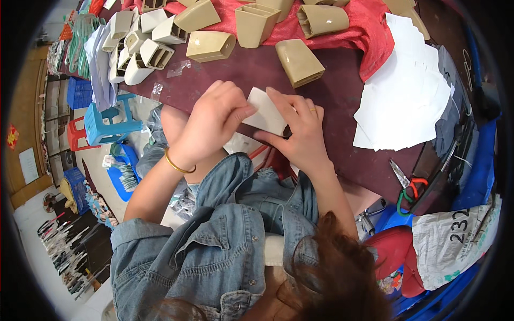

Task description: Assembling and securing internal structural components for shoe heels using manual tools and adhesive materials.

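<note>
My right hand [304, 127] grips a white plastic casing [266, 113], with the thumb along its near side and the fingers over its far right edge. It looks like the white hollow pieces lying at the far left of the table. At the casing's left edge, my left hand [220, 115] is closed, thumb pressed against the curled fingers. Whatever is in that pinch is too small to make out. Just beyond my hands, a tan casing [300, 63] lies on the dark red tabletop [241, 69].
Several white casings [156, 54] and tan casings [211, 46] lie across the far side, some on red cloth [369, 32]. Scraps of clear film [178, 68] lie left. White paper sheets [404, 101] and scissors [407, 187] are right. A blue stool [110, 123] stands left on the floor.
</note>
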`<state>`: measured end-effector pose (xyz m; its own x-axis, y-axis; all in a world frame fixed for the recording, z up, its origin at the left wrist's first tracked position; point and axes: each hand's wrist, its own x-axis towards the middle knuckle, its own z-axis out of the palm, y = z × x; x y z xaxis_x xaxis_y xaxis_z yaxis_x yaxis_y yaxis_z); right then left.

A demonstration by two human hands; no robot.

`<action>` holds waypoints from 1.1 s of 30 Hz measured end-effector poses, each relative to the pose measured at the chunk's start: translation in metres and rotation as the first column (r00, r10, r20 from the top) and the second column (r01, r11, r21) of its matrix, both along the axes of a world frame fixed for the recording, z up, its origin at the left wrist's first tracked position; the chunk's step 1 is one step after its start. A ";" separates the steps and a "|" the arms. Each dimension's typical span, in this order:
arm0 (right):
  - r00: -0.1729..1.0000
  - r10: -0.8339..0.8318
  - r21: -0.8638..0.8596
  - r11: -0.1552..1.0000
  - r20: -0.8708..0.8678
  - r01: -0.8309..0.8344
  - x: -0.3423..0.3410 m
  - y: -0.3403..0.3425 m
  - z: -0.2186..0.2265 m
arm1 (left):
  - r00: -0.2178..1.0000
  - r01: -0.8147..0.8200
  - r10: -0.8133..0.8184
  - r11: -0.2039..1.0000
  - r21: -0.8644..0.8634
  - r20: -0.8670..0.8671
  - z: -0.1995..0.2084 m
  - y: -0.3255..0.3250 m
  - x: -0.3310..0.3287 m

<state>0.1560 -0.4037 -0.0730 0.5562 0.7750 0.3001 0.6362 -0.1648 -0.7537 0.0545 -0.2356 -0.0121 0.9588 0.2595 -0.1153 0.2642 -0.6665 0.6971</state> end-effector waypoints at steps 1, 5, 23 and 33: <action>1.000 -0.029 -0.006 1.000 0.001 0.029 -0.002 0.001 -0.001 | 0.981 0.115 -0.146 0.968 0.223 0.131 0.004 -0.006 0.002; 0.995 -0.102 0.014 0.995 0.019 0.102 -0.012 0.010 -0.004 | 0.880 0.169 -0.331 0.888 0.427 0.340 0.003 -0.011 -0.004; 0.993 -0.090 0.049 0.995 0.073 0.086 -0.011 0.011 -0.003 | 0.974 -0.075 0.016 0.964 0.255 0.227 0.002 -0.022 0.014; 0.988 -0.115 0.013 0.993 0.106 0.114 -0.016 0.011 -0.006 | 0.922 -0.308 0.339 0.935 -0.175 0.188 0.002 -0.020 -0.006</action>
